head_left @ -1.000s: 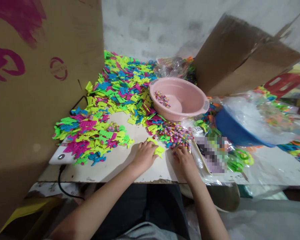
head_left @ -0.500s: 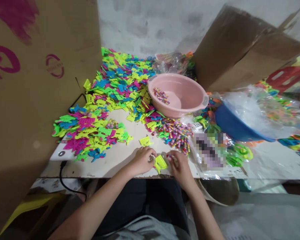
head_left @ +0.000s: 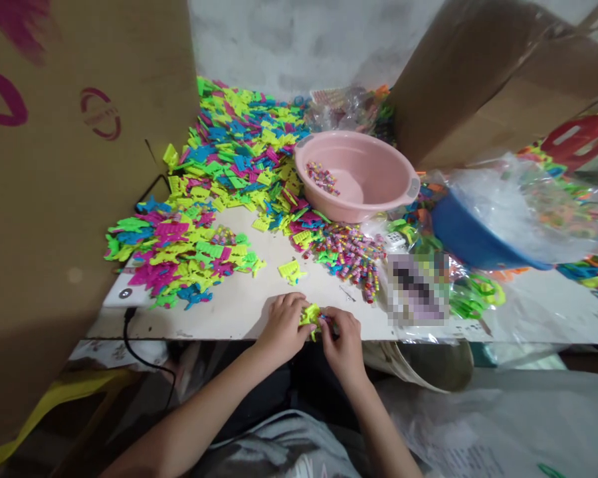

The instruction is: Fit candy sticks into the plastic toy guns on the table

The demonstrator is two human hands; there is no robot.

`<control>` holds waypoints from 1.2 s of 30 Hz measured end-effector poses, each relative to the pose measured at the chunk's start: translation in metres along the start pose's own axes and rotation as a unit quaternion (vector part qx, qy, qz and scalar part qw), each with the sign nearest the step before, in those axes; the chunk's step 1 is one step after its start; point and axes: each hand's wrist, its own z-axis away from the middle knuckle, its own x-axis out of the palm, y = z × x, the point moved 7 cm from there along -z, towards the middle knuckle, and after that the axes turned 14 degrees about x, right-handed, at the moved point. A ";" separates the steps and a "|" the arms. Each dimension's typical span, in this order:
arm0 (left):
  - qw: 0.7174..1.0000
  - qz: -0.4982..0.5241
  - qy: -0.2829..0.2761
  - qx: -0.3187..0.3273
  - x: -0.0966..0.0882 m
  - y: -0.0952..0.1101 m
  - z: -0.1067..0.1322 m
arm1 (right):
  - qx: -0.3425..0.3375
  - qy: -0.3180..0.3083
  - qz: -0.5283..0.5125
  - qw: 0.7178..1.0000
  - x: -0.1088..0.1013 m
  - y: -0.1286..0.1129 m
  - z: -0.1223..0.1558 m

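Note:
My left hand [head_left: 284, 328] is closed on a small yellow plastic piece [head_left: 309, 313] at the table's front edge. My right hand [head_left: 345, 342] pinches a small multicoloured stick-like piece [head_left: 324, 318] against the yellow piece's right side. Fingers hide much of both, so whether one sits inside the other cannot be made out. Just beyond my hands lies another yellow plastic piece [head_left: 292, 271]. A heap of similar patterned sticks [head_left: 353, 255] spreads to the right, and a mixed pile of bright plastic pieces [head_left: 179, 259] is on the left.
A pink basin [head_left: 353, 212] holds some patterned sticks. Behind it, a large heap of coloured plastic pieces [head_left: 244, 146] reaches the wall. A tall cardboard box [head_left: 90, 199] borders the left. At right are a blue basin [head_left: 473, 239] with clear plastic bags and another cardboard box [head_left: 468, 86].
My right hand has moved left, bringing the multicoloured piece up to the yellow one. My left hand has closed further around the yellow piece. The camera view has shifted slightly.

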 end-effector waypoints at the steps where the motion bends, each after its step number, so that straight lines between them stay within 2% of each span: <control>1: 1.000 0.024 0.008 -0.003 0.001 -0.002 -0.001 | 0.007 0.002 -0.023 1.000 -0.001 0.003 0.000; 5: 0.987 0.158 0.023 -0.034 0.007 -0.009 0.000 | 0.042 -0.010 -0.109 0.993 -0.007 0.006 0.003; 9: 0.952 0.294 0.044 -0.078 0.004 -0.002 0.011 | 0.077 -0.066 -0.219 0.971 -0.017 -0.011 0.008; 11: 0.900 0.409 0.073 -0.135 0.001 0.004 0.019 | 0.090 -0.109 -0.271 0.952 -0.020 -0.026 0.010; 13: 0.827 0.521 0.101 -0.187 -0.002 0.013 0.025 | 0.094 -0.145 -0.291 0.941 -0.023 -0.041 0.012; 14: 0.799 0.556 0.111 -0.200 -0.004 0.018 0.027 | 0.094 -0.157 -0.296 0.938 -0.024 -0.048 0.013; 16: 0.784 0.575 0.123 -0.200 -0.010 0.027 0.028 | 0.090 -0.169 -0.306 0.933 -0.025 -0.059 0.016; 21: 0.801 0.559 0.114 -0.180 -0.017 0.041 0.033 | 0.070 -0.168 -0.307 0.934 -0.026 -0.072 0.022; 27: 0.856 0.478 0.153 -0.126 -0.031 0.043 0.035 | 0.065 -0.149 -0.302 0.939 -0.026 -0.073 0.026; 31: 0.876 0.453 0.120 -0.114 -0.033 0.046 0.035 | 0.031 -0.156 -0.299 0.941 -0.027 -0.076 0.030; 33: 0.894 0.421 0.123 -0.097 -0.038 0.047 0.035 | 0.009 -0.159 -0.270 0.950 -0.028 -0.077 0.033; 36: 0.924 0.342 0.157 -0.062 -0.049 0.047 0.036 | -0.029 -0.147 -0.195 0.969 -0.032 -0.081 0.036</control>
